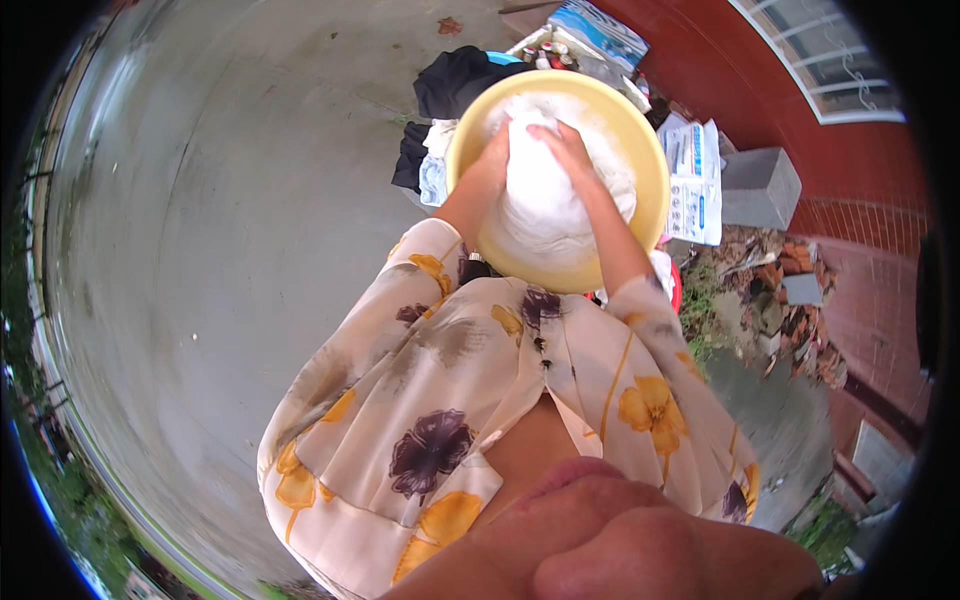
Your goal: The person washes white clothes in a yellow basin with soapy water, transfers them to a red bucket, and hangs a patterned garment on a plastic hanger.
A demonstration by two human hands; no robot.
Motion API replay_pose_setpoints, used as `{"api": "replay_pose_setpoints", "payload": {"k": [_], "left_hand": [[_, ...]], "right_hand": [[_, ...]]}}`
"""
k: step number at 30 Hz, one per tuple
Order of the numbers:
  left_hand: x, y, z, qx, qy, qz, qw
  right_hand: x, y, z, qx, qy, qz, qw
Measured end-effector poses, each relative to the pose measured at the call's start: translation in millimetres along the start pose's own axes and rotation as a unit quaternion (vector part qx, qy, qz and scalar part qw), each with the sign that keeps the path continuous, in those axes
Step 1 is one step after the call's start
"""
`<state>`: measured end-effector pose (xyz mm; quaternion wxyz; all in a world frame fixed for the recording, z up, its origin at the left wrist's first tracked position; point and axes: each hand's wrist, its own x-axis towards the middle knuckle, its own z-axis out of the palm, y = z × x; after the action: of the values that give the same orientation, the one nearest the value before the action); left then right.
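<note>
A round yellow plastic basin (651, 161) stands before me with white cloth (541, 180) bunched in it. Whitish suds or water seem to surround the cloth, though glare blurs where one ends. My left hand (496, 150) grips the cloth's left side. From the right, my right hand (568, 154) presses around the same bundle, thumb on top. Both hands are over the middle of the basin, and the fingertips are partly hidden by the fabric.
Dark clothes (457, 79) and a light blue cloth (433, 180) lie left of the basin. Behind it is a box of bottles (555, 56). A white printed bag (694, 184), a grey block (761, 187) and broken bricks (799, 300) are at right, by a red wall (697, 45).
</note>
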<state>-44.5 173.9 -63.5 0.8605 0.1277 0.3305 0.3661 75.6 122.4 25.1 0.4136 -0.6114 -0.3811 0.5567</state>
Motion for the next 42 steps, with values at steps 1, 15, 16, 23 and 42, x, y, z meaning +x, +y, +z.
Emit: {"api": "replay_pose_setpoints", "payload": {"k": [1, 15, 16, 23, 42], "left_hand": [[8, -6, -15, -0.006, -0.044, 0.054, 0.998], [-31, -19, 27, 0.234, 0.043, 0.137, 0.962], [-40, -6, 47, 0.286, 0.057, 0.170, 0.941], [-81, 12, 12, 0.482, 0.229, 0.189, 0.824], [-10, -24, 12, 0.206, 0.070, 0.083, 0.972]], "right_hand": [[-18, -11, 24, -0.067, 0.017, -0.070, 0.995], [-38, 14, 13, -0.269, 0.265, -0.239, 0.895], [-21, 24, -19, -0.316, 0.257, -0.203, 0.890], [16, 16, -86, -0.433, 0.122, -0.113, 0.886], [-19, 15, 14, -0.166, 0.199, -0.222, 0.940]]}}
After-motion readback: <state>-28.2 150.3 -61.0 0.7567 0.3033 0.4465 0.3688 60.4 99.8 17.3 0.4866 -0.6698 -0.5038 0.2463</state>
